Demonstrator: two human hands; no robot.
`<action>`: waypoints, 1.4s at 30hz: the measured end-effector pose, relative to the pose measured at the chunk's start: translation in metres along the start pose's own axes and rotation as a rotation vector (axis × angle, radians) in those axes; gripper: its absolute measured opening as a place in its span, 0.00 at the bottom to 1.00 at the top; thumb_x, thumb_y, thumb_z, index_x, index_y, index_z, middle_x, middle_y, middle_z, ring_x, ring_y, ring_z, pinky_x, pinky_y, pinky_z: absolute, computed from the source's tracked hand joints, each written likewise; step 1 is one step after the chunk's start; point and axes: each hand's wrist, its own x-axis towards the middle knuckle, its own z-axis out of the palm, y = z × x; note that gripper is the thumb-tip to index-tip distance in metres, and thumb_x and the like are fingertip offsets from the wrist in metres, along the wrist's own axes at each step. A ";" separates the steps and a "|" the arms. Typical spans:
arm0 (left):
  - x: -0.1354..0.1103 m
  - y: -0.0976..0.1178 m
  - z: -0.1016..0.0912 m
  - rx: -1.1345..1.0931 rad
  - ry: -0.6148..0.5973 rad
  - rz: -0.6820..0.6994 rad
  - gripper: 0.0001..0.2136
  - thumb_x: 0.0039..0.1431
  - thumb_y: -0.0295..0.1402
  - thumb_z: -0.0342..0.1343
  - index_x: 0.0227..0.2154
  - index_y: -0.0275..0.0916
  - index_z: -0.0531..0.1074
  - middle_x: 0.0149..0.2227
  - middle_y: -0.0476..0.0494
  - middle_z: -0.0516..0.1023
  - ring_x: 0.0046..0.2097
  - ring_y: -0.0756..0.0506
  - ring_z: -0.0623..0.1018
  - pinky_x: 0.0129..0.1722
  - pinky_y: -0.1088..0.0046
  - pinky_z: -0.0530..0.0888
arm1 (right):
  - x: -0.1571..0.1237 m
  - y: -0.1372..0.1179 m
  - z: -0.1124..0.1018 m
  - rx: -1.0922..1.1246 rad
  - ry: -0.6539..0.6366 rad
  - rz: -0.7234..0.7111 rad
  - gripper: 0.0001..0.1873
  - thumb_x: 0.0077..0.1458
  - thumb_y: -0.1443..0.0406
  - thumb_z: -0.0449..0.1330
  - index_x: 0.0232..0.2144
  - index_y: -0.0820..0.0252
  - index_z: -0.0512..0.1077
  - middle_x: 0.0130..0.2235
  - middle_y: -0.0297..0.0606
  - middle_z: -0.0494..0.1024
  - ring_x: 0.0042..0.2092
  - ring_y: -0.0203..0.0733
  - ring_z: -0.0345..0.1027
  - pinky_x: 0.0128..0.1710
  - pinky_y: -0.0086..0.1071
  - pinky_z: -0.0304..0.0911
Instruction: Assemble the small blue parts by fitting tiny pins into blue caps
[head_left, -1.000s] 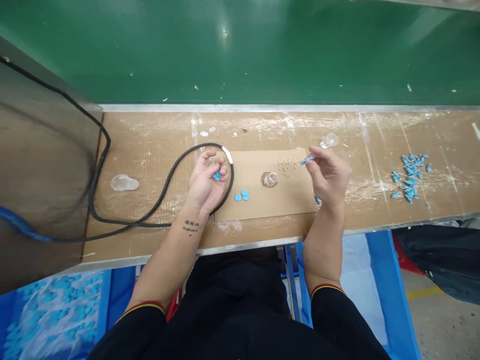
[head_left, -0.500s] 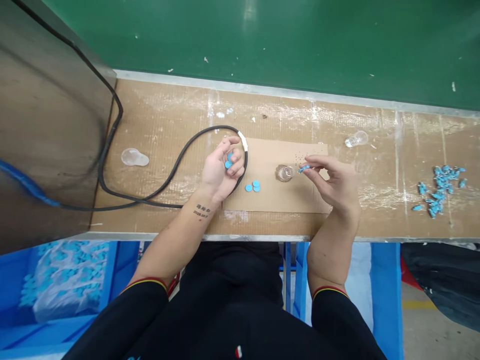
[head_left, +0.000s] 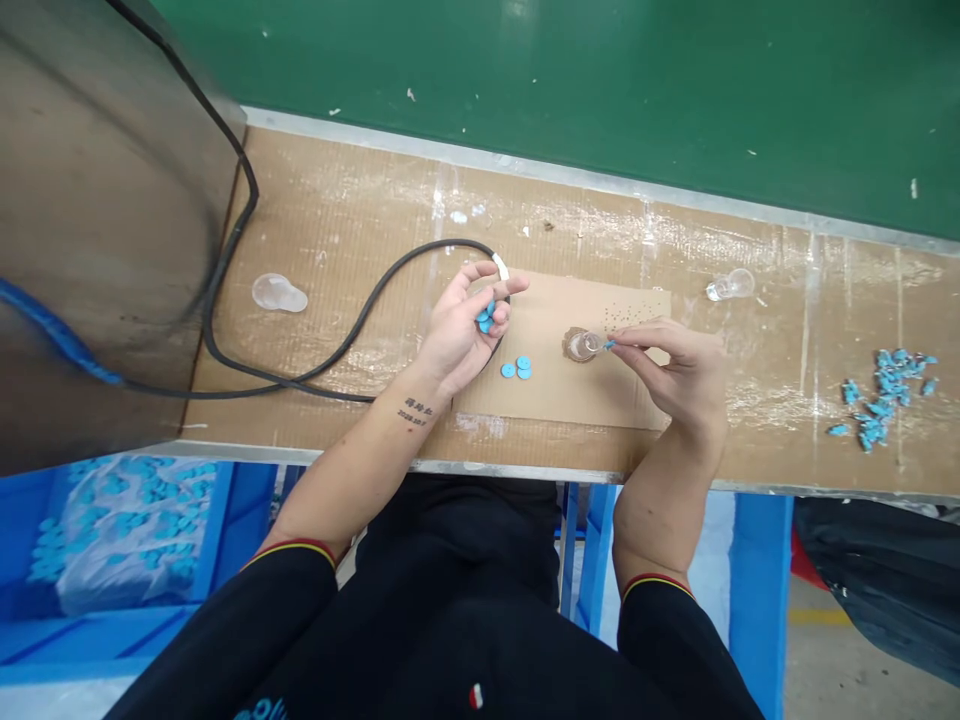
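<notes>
Several small blue discs [head_left: 486, 318] lie in my left hand [head_left: 466, 335], its fingers curled round them and the index finger partly stretched out. My right hand [head_left: 671, 365] pinches a small blue piece [head_left: 610, 344] between thumb and fingertips. That piece is close beside the mouth of a small clear container [head_left: 585, 345], which stands on a cardboard sheet [head_left: 555, 400]; whether they touch I cannot tell. Between my hands, 3 blue discs [head_left: 523, 363] lie flat on the sheet. Tiny dark dots or holes mark the cardboard beyond my right fingers.
A pile of blue pieces [head_left: 885, 395] lies at the right. One clear bulb-shaped piece [head_left: 731, 284] is at the back right, another clear piece [head_left: 279, 293] at the left. A black cable [head_left: 360, 330] loops across the bench. Blue crates [head_left: 244, 520] stand below the front edge.
My right hand has brought the blue piece nearer the clear container's mouth. The left hand's index finger has stretched out and its discs have shifted. The whole view has turned slightly.
</notes>
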 end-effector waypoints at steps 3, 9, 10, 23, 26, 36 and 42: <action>-0.001 0.001 0.001 -0.004 0.028 -0.017 0.05 0.69 0.24 0.52 0.39 0.42 0.64 0.28 0.53 0.78 0.18 0.58 0.62 0.20 0.83 0.57 | 0.000 0.000 0.000 -0.006 0.000 -0.012 0.03 0.61 0.64 0.69 0.35 0.47 0.84 0.37 0.33 0.88 0.38 0.45 0.84 0.39 0.41 0.80; -0.005 0.007 0.004 -0.070 0.062 -0.067 0.08 0.75 0.30 0.47 0.36 0.42 0.65 0.17 0.60 0.58 0.16 0.56 0.55 0.17 0.83 0.51 | 0.001 0.000 0.000 -0.028 -0.022 0.000 0.04 0.61 0.64 0.69 0.35 0.47 0.83 0.37 0.33 0.88 0.38 0.45 0.84 0.38 0.40 0.80; -0.005 0.008 0.003 -0.084 0.057 -0.080 0.08 0.74 0.31 0.48 0.35 0.42 0.65 0.16 0.60 0.55 0.15 0.55 0.54 0.17 0.83 0.51 | 0.001 -0.001 0.000 -0.024 -0.022 -0.004 0.04 0.61 0.64 0.69 0.35 0.47 0.83 0.37 0.32 0.88 0.37 0.45 0.84 0.38 0.40 0.79; -0.004 0.007 -0.001 -0.114 0.079 -0.091 0.10 0.54 0.16 0.45 0.29 0.40 0.60 0.25 0.54 0.65 0.20 0.56 0.61 0.21 0.82 0.55 | -0.001 0.001 -0.001 -0.036 0.048 0.038 0.01 0.59 0.62 0.70 0.33 0.48 0.82 0.35 0.33 0.87 0.36 0.45 0.82 0.36 0.41 0.78; -0.003 0.005 0.001 -0.084 0.097 -0.065 0.12 0.56 0.14 0.44 0.30 0.39 0.61 0.26 0.54 0.67 0.21 0.57 0.62 0.21 0.83 0.57 | -0.002 0.002 -0.001 -0.045 0.111 0.031 0.01 0.59 0.62 0.70 0.33 0.49 0.82 0.33 0.33 0.86 0.34 0.43 0.80 0.32 0.39 0.76; -0.004 0.004 0.006 -0.038 0.120 -0.019 0.10 0.72 0.25 0.52 0.33 0.41 0.62 0.24 0.56 0.73 0.18 0.58 0.58 0.19 0.84 0.55 | 0.001 0.000 0.005 -0.068 0.078 0.035 0.02 0.60 0.61 0.69 0.33 0.49 0.81 0.34 0.34 0.86 0.35 0.45 0.81 0.33 0.41 0.76; -0.003 0.003 0.002 0.009 0.055 -0.002 0.13 0.71 0.35 0.59 0.31 0.41 0.63 0.22 0.57 0.71 0.16 0.59 0.56 0.16 0.83 0.53 | 0.003 0.000 0.011 -0.092 0.113 0.005 0.04 0.60 0.62 0.68 0.32 0.49 0.81 0.33 0.33 0.86 0.33 0.44 0.80 0.31 0.40 0.75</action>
